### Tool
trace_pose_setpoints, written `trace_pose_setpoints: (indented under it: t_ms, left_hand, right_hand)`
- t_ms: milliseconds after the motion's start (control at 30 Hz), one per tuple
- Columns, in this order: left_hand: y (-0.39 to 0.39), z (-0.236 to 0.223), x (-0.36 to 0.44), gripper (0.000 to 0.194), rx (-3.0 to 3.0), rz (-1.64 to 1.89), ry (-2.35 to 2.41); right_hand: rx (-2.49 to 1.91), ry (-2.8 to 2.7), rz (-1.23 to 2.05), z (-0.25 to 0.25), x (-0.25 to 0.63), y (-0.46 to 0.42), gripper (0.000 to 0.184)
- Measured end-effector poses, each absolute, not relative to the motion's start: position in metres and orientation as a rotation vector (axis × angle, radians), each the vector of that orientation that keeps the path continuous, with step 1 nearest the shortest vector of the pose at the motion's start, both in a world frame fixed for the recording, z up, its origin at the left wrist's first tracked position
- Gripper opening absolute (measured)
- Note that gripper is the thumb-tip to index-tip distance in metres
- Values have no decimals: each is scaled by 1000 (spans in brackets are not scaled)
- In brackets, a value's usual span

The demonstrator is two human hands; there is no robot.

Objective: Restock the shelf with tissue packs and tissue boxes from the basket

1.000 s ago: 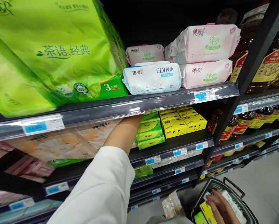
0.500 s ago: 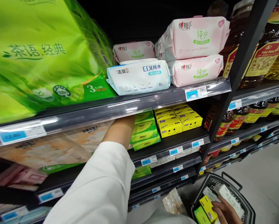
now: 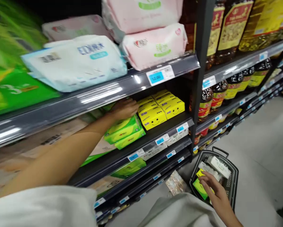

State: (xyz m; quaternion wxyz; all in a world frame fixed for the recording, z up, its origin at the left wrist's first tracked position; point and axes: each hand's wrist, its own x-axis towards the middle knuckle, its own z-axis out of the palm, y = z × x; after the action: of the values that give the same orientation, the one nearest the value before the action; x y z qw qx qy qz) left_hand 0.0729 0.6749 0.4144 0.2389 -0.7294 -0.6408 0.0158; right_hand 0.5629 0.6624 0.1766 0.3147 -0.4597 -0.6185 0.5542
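Green packs (image 3: 128, 135) lie under the reaching left hand (image 3: 126, 108), grip unclear; right hand (image 3: 213, 186) spread.

Two hands (image 3: 126, 108) (image 3: 213, 189), one basket (image 3: 236, 186); two smiling yellow packs (image 3: 153, 118), three-plus pink packs (image 3: 155, 47)

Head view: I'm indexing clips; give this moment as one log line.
left hand: at green packs, beside yellow packs, grip unclear | right hand: over basket, open

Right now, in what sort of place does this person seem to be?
Most likely a supermarket aisle: the shelves carry price tags, wipes and bottles stand in stock, and a shopping basket holds several packs.
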Motion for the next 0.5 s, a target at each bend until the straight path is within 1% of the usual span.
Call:
trace_pose_setpoints:
  t_ms: [133, 200, 267, 367, 500]
  left_hand:
    - [707, 384, 130, 37, -2279, 341, -1554]
    - [721, 366, 169, 37, -2301, 345, -1540]
    - [736, 348, 201, 44, -2279, 255, -1605]
    - [761, 319, 225, 57, -2281, 143, -1702]
    - [784, 288, 229, 61, -2298, 170, -1862]
  right_hand:
    - [-1195, -1643, 1517, 181, 566, 664, 50]
    - [-1162, -1641, 1554, 179, 570, 666, 46]
    - [-1148, -1633, 1575, 171, 577, 669, 43]
    - [-1223, -1601, 1600, 143, 599, 675, 41]
    - [-1475, -1499, 1627, 87, 647, 683, 41]
